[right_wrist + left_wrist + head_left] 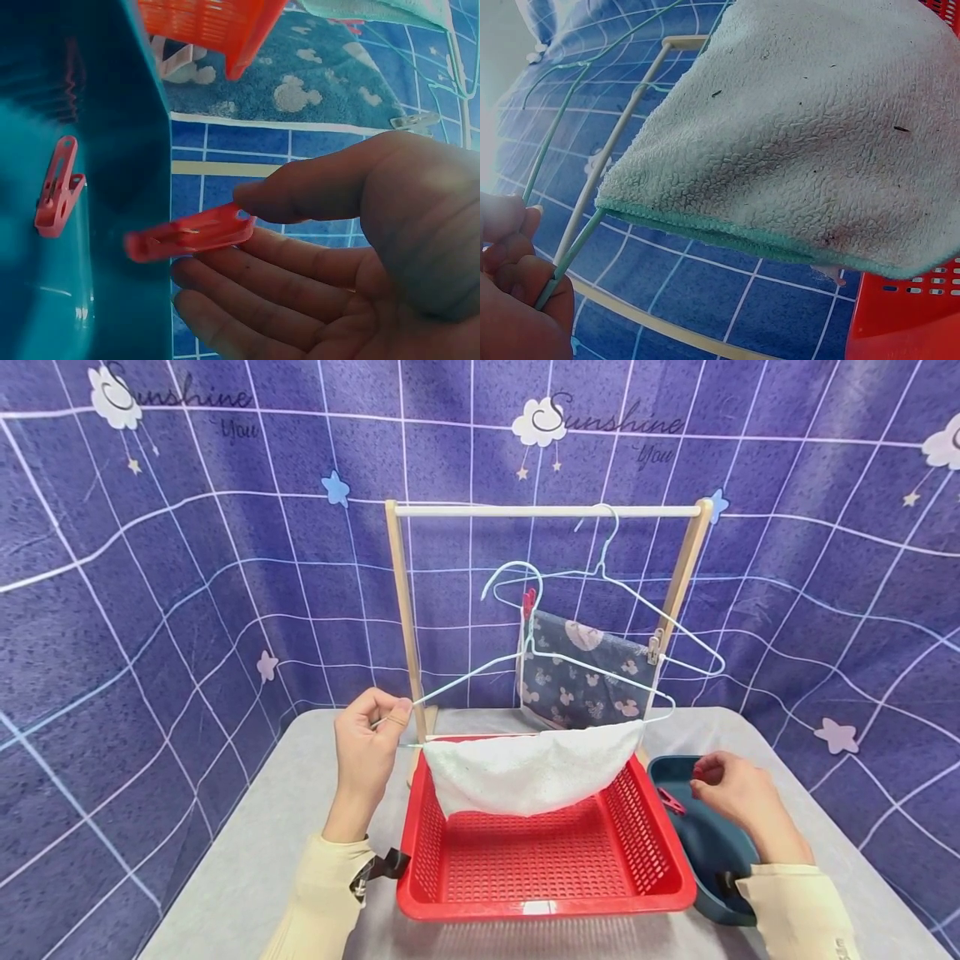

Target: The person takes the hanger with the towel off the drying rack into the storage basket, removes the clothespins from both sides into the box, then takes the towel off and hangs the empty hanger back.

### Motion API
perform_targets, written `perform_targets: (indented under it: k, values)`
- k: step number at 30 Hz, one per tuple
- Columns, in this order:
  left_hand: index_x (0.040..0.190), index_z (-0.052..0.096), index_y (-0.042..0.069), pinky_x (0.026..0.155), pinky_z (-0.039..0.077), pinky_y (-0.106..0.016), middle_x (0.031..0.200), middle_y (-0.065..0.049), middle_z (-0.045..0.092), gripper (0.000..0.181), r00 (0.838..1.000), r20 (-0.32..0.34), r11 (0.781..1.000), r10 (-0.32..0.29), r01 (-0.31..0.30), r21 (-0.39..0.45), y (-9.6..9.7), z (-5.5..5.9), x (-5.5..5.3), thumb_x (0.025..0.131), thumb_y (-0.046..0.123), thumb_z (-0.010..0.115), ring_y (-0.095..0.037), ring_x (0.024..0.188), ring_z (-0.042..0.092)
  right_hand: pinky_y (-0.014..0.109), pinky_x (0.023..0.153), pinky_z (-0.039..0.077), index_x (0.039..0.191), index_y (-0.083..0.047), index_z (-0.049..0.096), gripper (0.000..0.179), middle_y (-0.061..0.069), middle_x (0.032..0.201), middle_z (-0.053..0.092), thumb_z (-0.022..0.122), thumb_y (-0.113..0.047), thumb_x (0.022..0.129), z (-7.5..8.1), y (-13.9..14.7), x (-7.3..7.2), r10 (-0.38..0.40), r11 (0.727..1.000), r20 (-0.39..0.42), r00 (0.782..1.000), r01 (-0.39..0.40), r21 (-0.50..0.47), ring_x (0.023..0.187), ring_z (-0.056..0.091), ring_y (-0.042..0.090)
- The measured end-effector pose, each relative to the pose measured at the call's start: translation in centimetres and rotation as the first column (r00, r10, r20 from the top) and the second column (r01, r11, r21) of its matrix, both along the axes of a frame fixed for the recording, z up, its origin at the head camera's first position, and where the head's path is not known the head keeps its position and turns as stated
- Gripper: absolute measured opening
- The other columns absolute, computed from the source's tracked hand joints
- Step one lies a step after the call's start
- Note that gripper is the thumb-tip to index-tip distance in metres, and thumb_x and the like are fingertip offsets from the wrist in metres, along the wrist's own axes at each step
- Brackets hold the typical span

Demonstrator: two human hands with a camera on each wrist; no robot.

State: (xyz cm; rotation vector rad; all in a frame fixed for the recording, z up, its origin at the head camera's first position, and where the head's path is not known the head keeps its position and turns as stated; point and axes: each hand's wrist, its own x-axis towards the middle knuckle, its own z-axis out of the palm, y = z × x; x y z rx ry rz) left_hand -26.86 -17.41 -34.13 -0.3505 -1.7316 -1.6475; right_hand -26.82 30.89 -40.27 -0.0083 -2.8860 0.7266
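My left hand (369,739) grips the left corner of a light-blue wire hanger (468,673), holding it over the red basket. A white cloth (536,768) with a green edge hangs folded over the hanger's lower bar; dark specks dot it in the left wrist view. Over the teal basin, my right hand (738,789) pinches a red clothespin (196,234) between thumb and fingers. Another pinkish-red clothespin (58,187) lies inside the basin. Behind, a second hanger (637,597) hangs from the rack, bearing a dark patterned cloth (577,672) held by a red clip (529,602) and a pale clip (655,647).
A red perforated basket (543,908) stands in the middle of the grey table (247,868). The teal basin (720,843) sits against its right side. Behind the basket rises a drying rack (480,512) with wooden posts. A purple-blue checked curtain (187,568) surrounds the table.
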Motion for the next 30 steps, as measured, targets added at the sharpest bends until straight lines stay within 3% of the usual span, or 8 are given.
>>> perform_targets:
  k: [7, 15, 23, 30]
  values:
    - [0.078, 0.067, -0.004, 0.047, 0.026, -0.024, 0.058, 0.004, 0.044, 0.017, 1.0, 0.005, 1.0, 0.001, -0.001, 0.003, -0.1, 0.0, 0.0, 0.093, 0.001, 0.073, -0.008, 0.053, 0.034, 0.058, 0.084, 0.055, 0.117, 0.006, 0.065, 0.042, 0.025, 0.105, 0.073, 0.074, -0.023, 0.088, -0.1, -0.1, 0.1, 0.002, 1.0, 0.024, 1.0, -0.002, 0.005, 0.096, 0.068, 0.043]
    - [0.079, 0.067, -0.004, 0.047, 0.026, -0.023, 0.058, 0.004, 0.045, 0.017, 1.0, 0.007, 1.0, 0.002, -0.002, 0.007, 0.0, 0.1, 0.1, 0.093, 0.001, 0.073, -0.007, 0.052, 0.034, 0.057, 0.082, 0.054, 0.116, 0.003, 0.067, 0.039, 0.021, 0.102, 0.074, 0.074, -0.025, 0.09, 0.2, -0.5, 0.3, 0.003, 1.0, -0.009, 1.0, -0.003, 0.009, 0.094, 0.068, 0.04]
    - [0.078, 0.066, -0.004, 0.047, 0.026, -0.024, 0.059, 0.005, 0.045, 0.018, 1.0, -0.005, 1.0, 0.008, -0.008, 0.005, -0.1, 0.2, 0.2, 0.093, 0.002, 0.073, -0.007, 0.053, 0.034, 0.055, 0.082, 0.054, 0.118, -0.001, 0.07, 0.036, 0.017, 0.104, 0.076, 0.073, -0.028, 0.094, 1.8, -2.1, 1.1, 0.05, 0.998, -0.112, 0.992, -0.054, -0.027, 0.095, 0.072, 0.035]
    - [0.079, 0.066, -0.005, 0.046, 0.025, -0.023, 0.059, 0.006, 0.048, 0.016, 1.0, -0.011, 1.0, 0.018, -0.018, 0.014, -0.3, 0.6, 0.5, 0.093, 0.001, 0.073, -0.006, 0.051, 0.034, 0.039, 0.076, 0.057, 0.117, -0.009, 0.072, 0.028, 0.013, 0.108, 0.077, 0.071, -0.028, 0.097, 3.9, -4.1, 2.2, 0.085, 0.99, -0.216, 0.973, -0.107, -0.096, 0.095, 0.075, 0.03]
